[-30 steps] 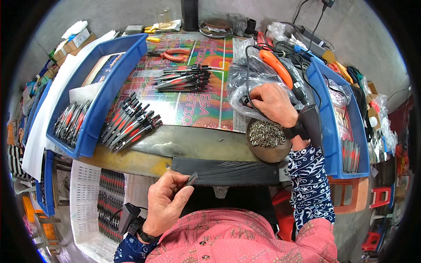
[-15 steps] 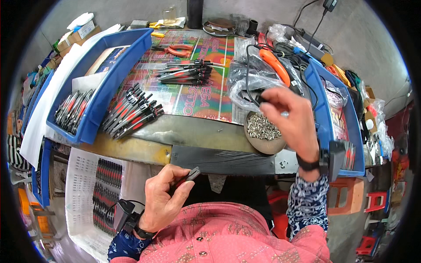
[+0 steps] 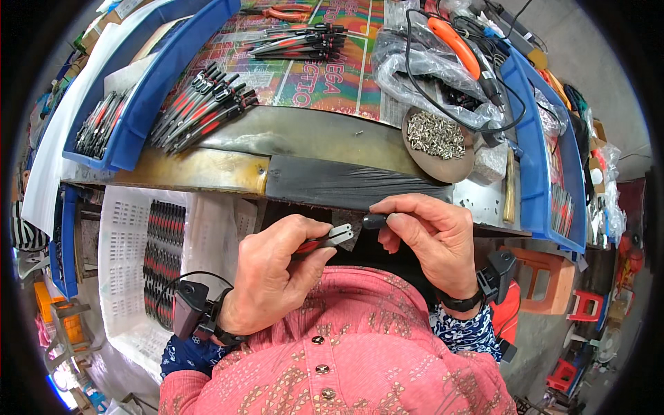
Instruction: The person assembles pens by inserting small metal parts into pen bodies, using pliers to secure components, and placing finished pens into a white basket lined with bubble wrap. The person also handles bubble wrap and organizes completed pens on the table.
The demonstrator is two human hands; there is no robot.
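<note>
My left hand [image 3: 277, 270] is closed around a slim red-and-black piece whose flat, silvery forked end [image 3: 339, 235] points right, with small holes at its tips. Just right of that end, my right hand [image 3: 436, 242] pinches a short, rounded black piece [image 3: 374, 221] between thumb and fingers. A narrow gap separates the two pieces. Both hands are in front of the table's black-covered edge [image 3: 332, 181]. Beyond my right hand, a shallow brown bowl [image 3: 449, 172] holds many small metal pins [image 3: 436, 135].
Bundles of red-and-black tools [image 3: 204, 114] lie on the table, with orange-handled pliers [image 3: 287, 12] behind. Blue bins [image 3: 131, 135] flank the work area. A corded orange-and-black tool [image 3: 456, 45] rests on plastic bags. A white basket [image 3: 124, 228] at lower left holds rows of similar pieces.
My right hand has come down from above the bowl to beside the left, with the black piece in its fingers. The forked end in my left hand has turned. The view has tilted down.
</note>
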